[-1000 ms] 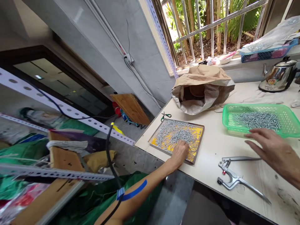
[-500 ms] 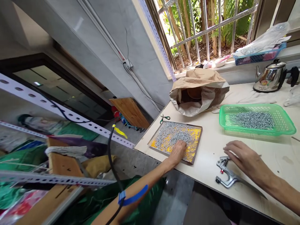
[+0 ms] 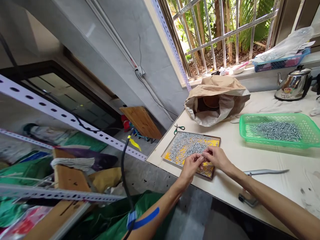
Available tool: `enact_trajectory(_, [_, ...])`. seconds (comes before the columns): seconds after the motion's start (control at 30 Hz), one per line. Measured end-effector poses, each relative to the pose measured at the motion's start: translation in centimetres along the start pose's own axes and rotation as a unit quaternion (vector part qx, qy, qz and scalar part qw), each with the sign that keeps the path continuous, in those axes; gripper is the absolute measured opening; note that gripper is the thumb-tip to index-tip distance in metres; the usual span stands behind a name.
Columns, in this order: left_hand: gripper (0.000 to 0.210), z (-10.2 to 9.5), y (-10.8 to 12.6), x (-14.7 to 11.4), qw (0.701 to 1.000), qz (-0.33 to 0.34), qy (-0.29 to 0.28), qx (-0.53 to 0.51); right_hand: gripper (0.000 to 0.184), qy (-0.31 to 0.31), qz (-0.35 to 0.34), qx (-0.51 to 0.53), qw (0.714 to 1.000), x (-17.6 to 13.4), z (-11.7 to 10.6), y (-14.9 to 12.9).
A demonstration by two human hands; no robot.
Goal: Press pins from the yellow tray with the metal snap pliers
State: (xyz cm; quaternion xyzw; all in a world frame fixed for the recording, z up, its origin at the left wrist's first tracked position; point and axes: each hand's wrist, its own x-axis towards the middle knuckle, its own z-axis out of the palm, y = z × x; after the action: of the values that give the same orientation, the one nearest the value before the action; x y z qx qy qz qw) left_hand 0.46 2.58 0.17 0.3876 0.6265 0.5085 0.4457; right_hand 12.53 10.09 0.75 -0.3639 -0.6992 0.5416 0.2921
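A flat brown-rimmed tray (image 3: 217,138) with a yellow bottom lies near the table's left corner, covered with several small silver metal pieces (image 3: 186,146). My left hand (image 3: 191,165) and my right hand (image 3: 215,156) meet over the tray's near edge, fingertips pinched together on a small metal piece that I can barely see. To the right, metal hand pliers (image 3: 265,172) lie on the table, partly hidden behind my right forearm. A green plastic basket (image 3: 310,131) with more silver pieces stands at the right.
An open brown paper bag (image 3: 217,100) lies behind the tray, small green-handled scissors (image 3: 179,128) by the table's left edge. A steel kettle (image 3: 293,84) stands far right under the barred window. Shelving rails, a black cable and green sacks fill the floor at left.
My right hand left the pliers and moved left to join my left hand over the tray. My left hand lifted off the pieces, and the view shifted a little.
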Motion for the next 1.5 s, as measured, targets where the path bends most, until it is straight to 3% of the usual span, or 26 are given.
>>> enact_trajectory(0.2, [0.053, -0.1, -0.4, 0.5, 0.994, -0.025, 0.057, -0.091, 0.012, 0.05, 0.053, -0.007, 0.997, 1.2, 2.2, 0.1])
enact_trajectory(0.4, [0.049, -0.1, -0.3, 0.6, 0.992, -0.03, 0.081, -0.091, 0.011, 0.067, 0.009, -0.011, 0.998, 0.9, 2.9, 0.3])
enact_trajectory(0.53, [0.046, 0.1, -0.2, 0.4, 0.993, -0.032, 0.071, -0.09, 0.017, 0.074, -0.025, -0.033, 0.996, 0.6, 2.4, 0.4])
enact_trajectory(0.77, [0.028, -0.6, 0.7, 1.1, 0.977, -0.133, 0.052, -0.16, 0.019, 0.057, -0.025, -0.057, 0.996, 0.9, 2.2, 0.9])
enact_trajectory(0.93, [0.034, -1.5, 1.7, 0.1, 0.988, -0.012, 0.146, -0.05, 0.004, 0.022, -0.046, -0.105, 0.993, 0.6, -0.1, 0.7])
enact_trajectory(1.0, [0.037, -0.6, 1.8, -1.2, 0.993, 0.009, 0.117, -0.005, 0.008, 0.018, -0.054, -0.129, 0.99, -0.8, -2.4, 0.4])
enact_trajectory(1.1, [0.036, 2.2, 1.4, -3.2, 0.999, -0.039, -0.001, 0.019, 0.011, -0.017, -0.069, -0.188, 0.98, -4.9, -6.7, 0.3])
enact_trajectory(1.17, [0.032, 4.5, 0.9, -4.1, 0.994, -0.082, -0.071, 0.033, 0.018, -0.071, -0.078, -0.274, 0.956, -8.6, -9.2, 0.7])
enact_trajectory(1.23, [0.027, 6.5, 0.3, -4.3, 0.984, -0.119, -0.116, 0.06, 0.017, -0.083, -0.064, -0.349, 0.931, -12.4, -11.0, 1.6])
enact_trajectory(1.37, [0.019, 9.1, -0.8, -3.9, 0.964, -0.166, -0.152, 0.139, 0.006, -0.047, -0.026, -0.444, 0.895, -17.8, -12.3, 4.3])
enact_trajectory(1.5, [0.018, 10.1, -1.2, -3.8, 0.944, -0.176, -0.18, 0.214, 0.014, -0.023, -0.02, -0.457, 0.889, -19.3, -12.3, 6.2])
